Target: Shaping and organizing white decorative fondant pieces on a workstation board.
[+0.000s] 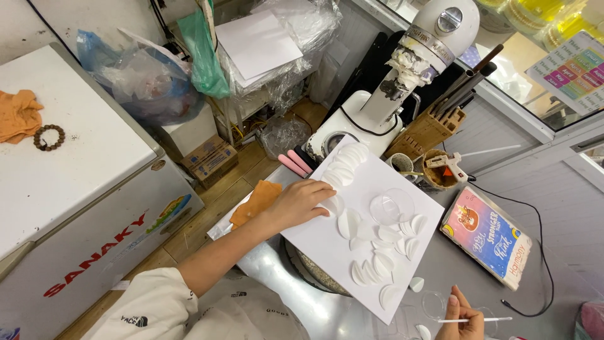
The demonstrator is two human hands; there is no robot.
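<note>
Many folded white paper discs (377,249) are laid in rows on a white board (402,189), which is pressed flat by the left hand (302,203); the fingers of that hand are spread loosely and rest on the board's near-left edge, touching one of the discs, with nothing clamped; a clear round dish (391,205) is set on the board just beyond the discs, to the right of the left hand. The board is laid over a round bowl (314,272) whose rim is seen below the left forearm. The right hand (462,318) is kept well apart, low at the right, its fingers pinched shut on a thin white stick (484,320); a small clear lid (434,305) lies just to its left, and loose discs (416,284) lie near it on the grey table (459,271). Beyond the right hand a colourful tablet (487,238) is seen, and farther off a glue gun (445,165) is propped in a cup; a white stand mixer (409,69) is stood beyond the left hand; an orange cloth (255,203) lies just left of the left wrist; a white chest freezer (75,189) is placed far to the left.
</note>
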